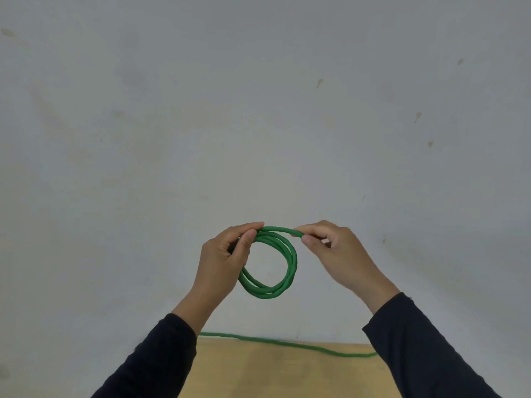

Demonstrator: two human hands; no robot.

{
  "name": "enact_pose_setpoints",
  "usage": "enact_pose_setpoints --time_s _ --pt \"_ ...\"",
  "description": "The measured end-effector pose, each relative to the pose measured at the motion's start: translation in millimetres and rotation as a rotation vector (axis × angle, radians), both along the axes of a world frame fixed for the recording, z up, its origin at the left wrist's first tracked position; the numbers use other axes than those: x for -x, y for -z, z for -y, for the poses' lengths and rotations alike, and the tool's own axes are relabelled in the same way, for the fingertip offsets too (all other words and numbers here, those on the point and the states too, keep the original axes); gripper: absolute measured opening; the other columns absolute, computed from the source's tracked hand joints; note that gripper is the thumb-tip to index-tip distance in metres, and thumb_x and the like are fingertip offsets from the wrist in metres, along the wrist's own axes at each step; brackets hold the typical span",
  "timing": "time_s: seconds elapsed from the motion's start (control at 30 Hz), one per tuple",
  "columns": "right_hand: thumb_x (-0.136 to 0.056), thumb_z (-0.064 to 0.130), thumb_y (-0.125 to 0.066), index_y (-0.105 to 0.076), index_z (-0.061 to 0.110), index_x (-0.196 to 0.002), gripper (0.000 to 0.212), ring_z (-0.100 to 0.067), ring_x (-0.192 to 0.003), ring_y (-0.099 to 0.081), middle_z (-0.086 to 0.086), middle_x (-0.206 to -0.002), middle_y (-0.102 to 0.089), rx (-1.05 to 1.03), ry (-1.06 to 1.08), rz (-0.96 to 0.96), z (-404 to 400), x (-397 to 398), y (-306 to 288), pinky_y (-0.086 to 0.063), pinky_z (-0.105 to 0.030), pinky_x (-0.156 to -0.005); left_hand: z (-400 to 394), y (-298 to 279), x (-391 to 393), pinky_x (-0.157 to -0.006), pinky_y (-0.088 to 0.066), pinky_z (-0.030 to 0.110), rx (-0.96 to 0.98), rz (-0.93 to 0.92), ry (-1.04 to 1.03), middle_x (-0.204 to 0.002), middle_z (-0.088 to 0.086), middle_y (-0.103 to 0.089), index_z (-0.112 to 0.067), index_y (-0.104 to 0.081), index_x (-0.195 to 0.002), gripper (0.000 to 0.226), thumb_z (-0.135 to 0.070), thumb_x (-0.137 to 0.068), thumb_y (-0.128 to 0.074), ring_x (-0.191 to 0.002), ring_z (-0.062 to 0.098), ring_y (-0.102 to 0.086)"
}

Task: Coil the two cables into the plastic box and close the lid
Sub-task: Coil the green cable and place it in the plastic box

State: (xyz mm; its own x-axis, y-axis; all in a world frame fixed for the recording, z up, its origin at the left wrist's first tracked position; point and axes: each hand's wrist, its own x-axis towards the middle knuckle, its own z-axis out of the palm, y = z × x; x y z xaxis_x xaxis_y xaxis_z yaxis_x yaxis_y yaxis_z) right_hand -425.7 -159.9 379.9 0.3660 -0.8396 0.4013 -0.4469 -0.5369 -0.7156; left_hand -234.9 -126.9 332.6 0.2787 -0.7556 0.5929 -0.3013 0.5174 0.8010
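Note:
A green cable [288, 268] is wound into a small coil of about three loops, held up in front of the wall. My left hand [227, 259] pinches the coil's upper left side between thumb and fingers. My right hand [330, 248] grips the cable's free end at the top right of the coil. A second green cable [287, 343] lies stretched along the far edge of the wooden table [273, 374], below my hands. The plastic box and its lid are out of view.
A pale grey wall [258, 110] with a few small marks fills most of the view. The table's far edge runs just below my wrists. Dark sleeves cover both forearms.

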Motion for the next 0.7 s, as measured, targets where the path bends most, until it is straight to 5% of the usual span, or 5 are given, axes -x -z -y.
enact_pose_setpoints --time_s 0.3,0.5,0.7 --pt "-0.093 0.011 -0.049 -0.067 0.022 -0.092 0.021 -0.004 -0.066 -0.050 0.006 -0.081 -0.058 -0.027 0.150 0.357 11.7 -14.4 6.8 -0.042 -0.015 -0.065 6.4 6.4 12.1 -0.055 -0.043 0.025 0.073 0.008 0.115 -0.064 -0.013 -0.060 -0.043 -0.070 -0.096 0.023 -0.031 -0.083 -0.055 -0.054 0.008 -0.046" --pt "-0.092 0.009 -0.047 -0.066 0.015 -0.087 0.021 -0.012 -0.064 -0.051 0.001 -0.074 -0.059 -0.305 0.150 0.616 8.9 -31.5 19.3 -0.044 -0.020 -0.062 16.9 9.1 20.7 -0.067 -0.043 0.010 0.149 0.073 -0.044 -0.081 -0.021 -0.068 -0.028 -0.069 -0.102 0.025 -0.009 -0.089 -0.059 -0.075 0.000 -0.061" --pt "-0.090 0.012 -0.053 -0.071 0.015 -0.088 0.018 -0.008 -0.069 -0.053 0.002 -0.076 -0.064 -0.333 0.066 0.484 4.6 -29.8 25.4 -0.043 -0.011 -0.062 23.9 12.1 16.5 -0.074 -0.045 0.010 0.172 0.056 -0.170 -0.093 -0.014 -0.068 -0.030 -0.067 -0.100 0.025 -0.010 -0.090 -0.057 -0.083 -0.001 -0.062"
